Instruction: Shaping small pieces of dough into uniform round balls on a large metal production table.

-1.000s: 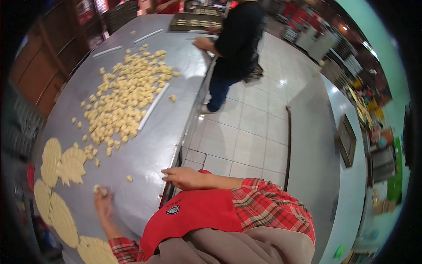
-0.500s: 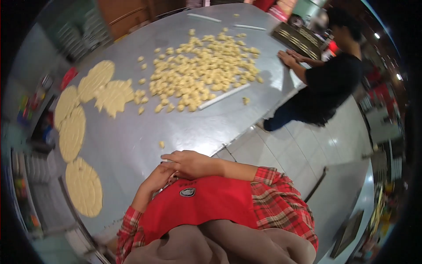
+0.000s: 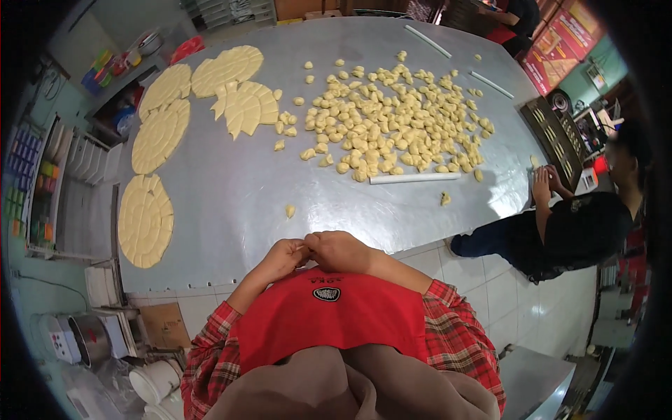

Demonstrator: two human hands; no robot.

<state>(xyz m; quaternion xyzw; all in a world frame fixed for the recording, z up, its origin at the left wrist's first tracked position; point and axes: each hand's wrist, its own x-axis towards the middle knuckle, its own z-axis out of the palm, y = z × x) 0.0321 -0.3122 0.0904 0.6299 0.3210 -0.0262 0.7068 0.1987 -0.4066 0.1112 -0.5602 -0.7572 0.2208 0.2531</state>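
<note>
At the near edge of the steel table (image 3: pixel 238 196), my left hand (image 3: pixel 285 257) and my right hand (image 3: pixel 336 250) meet in front of the red apron (image 3: pixel 364 315), fingers curled together. Between them I cannot make out what, if anything, is held. A single dough piece (image 3: pixel 290 210) lies just beyond my hands. Farther back spreads a heap of small dough pieces (image 3: pixel 392 119), with a white rod (image 3: pixel 413 178) along its near side. At the left are flat, scored dough sheets (image 3: pixel 145 218), some overlapping, one partly broken up.
A co-worker (image 3: pixel 581 231) in a black top works at the right edge beside dark trays (image 3: pixel 553 140); another person (image 3: pixel 518 17) is at the back. Two more rods (image 3: pixel 427 40) lie rearward. Shelving (image 3: pixel 84 196) and a white bucket (image 3: pixel 150 381) stand left.
My view has swung leftward, shifting table and co-worker rightward in the picture. My left hand has left the tabletop and come together with my right hand at my front.
</note>
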